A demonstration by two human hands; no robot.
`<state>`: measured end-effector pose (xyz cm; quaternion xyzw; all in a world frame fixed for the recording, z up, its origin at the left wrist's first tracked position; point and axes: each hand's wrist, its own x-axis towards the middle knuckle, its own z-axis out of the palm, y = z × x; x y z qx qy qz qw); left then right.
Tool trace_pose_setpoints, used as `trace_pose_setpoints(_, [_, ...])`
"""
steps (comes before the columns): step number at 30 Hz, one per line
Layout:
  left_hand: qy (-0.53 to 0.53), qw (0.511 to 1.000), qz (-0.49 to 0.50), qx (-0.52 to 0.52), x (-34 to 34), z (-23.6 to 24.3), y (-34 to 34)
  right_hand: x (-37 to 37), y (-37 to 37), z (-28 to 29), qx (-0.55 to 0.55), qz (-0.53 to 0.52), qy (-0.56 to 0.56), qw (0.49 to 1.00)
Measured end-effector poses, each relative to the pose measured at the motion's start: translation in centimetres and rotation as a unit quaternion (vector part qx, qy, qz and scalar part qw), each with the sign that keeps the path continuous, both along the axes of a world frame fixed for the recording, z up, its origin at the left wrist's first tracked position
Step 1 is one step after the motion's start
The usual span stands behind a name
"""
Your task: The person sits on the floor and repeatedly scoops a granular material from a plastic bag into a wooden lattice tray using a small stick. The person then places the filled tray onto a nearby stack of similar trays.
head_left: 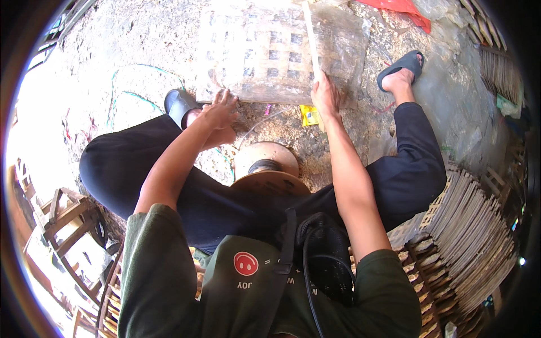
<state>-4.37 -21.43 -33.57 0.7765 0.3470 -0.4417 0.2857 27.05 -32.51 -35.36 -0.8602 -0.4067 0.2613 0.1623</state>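
A flat panel with a grid of square openings (273, 55) lies on the ground ahead of me, and cloudy clear plastic seems to cover it. My left hand (221, 114) rests at the panel's near left edge, fingers spread, with nothing visible in its grasp. Farther right, my right hand (327, 97) is closed round the near end of a long, thin pale strip (310, 39). That strip stretches away from me over the panel to the top of the picture. A small yellow packet (309, 115) lies by my right wrist, partly hidden.
Between my legs is a wooden spool (269, 155) with dark wire-like coils. Stacked slats (470, 242) stand at the right, a wooden frame (62, 225) at the left. Green cord (135, 94) trails over the ground, and red sheeting (403, 11) lies at the far right.
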Motion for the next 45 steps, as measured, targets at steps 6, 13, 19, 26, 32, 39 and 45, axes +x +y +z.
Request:
trace_pose_setpoints(6, [-0.009,0.999,-0.04,0.002,-0.9,-1.0,-0.2,-4.6,3.1,1.9,0.073,0.129,0.047,0.988])
trace_pose_setpoints(13, [-0.054,0.998,0.036,0.008,-1.0,0.5,-0.5,-7.3,-2.8,-0.7,-0.109,0.333,0.039,0.936])
trace_pose_setpoints(19, [-0.041,0.999,-0.001,0.022,-1.1,0.4,-0.3,-7.0,-1.8,-0.2,-0.072,0.336,-0.044,0.938])
trace_pose_setpoints(26, [-0.058,0.997,0.04,0.014,-1.5,0.2,-0.5,-7.6,0.1,1.7,-0.157,0.259,0.021,0.953])
trace_pose_setpoints(32, [-0.053,0.997,0.048,0.011,-1.6,-0.5,-0.7,-6.3,-1.7,-0.3,-0.053,0.257,-0.032,0.964])
trace_pose_setpoints(39, [-0.043,0.998,0.039,0.005,-1.2,-0.4,-0.6,-9.1,-3.0,-1.0,0.05,0.402,-0.058,0.912])
trace_pose_setpoints(45, [-0.048,0.998,0.034,0.013,-1.1,-0.3,-0.6,-9.5,-2.5,-1.2,-0.045,0.294,-0.011,0.955])
